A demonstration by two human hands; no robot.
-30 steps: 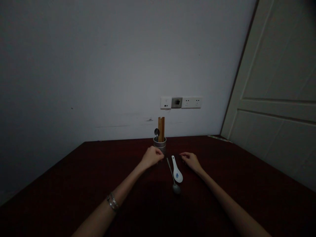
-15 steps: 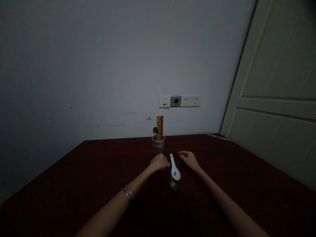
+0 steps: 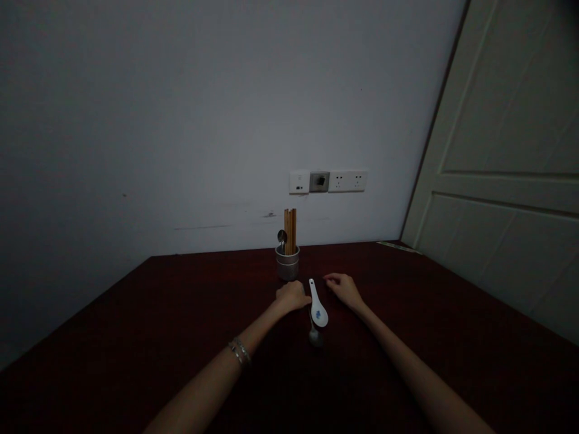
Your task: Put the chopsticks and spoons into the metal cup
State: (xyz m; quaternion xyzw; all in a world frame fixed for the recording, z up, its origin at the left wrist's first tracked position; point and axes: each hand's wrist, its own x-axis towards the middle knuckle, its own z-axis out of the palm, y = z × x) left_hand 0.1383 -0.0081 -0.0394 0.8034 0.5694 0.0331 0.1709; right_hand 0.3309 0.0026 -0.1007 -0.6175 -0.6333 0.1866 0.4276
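My left hand (image 3: 292, 296), with bracelets at its wrist, is closed on the upper handle of a metal spoon (image 3: 315, 337). The hand hides most of that handle, while the bowl points toward me. Just right of it, a white soup spoon (image 3: 319, 314) with a blue mark in its bowl lies on the table. My right hand (image 3: 346, 290) rests on the tabletop to the right of the white spoon, not touching it. Its fingers are loosely bent and apart, with nothing seen in them. Behind my left hand stands a metal cup (image 3: 287, 266).
Wooden chopsticks (image 3: 290, 232) and another metal spoon (image 3: 281, 236) stand in the cup. The dark red table (image 3: 203, 313) meets a pale wall (image 3: 203, 120) with sockets (image 3: 346, 181). A white panelled door (image 3: 502, 241) is at the right.
My left hand has shifted slightly along the metal spoon's handle, and now covers its top end. The bowl appears a little farther from me. My right hand stays put; the view moved slightly.
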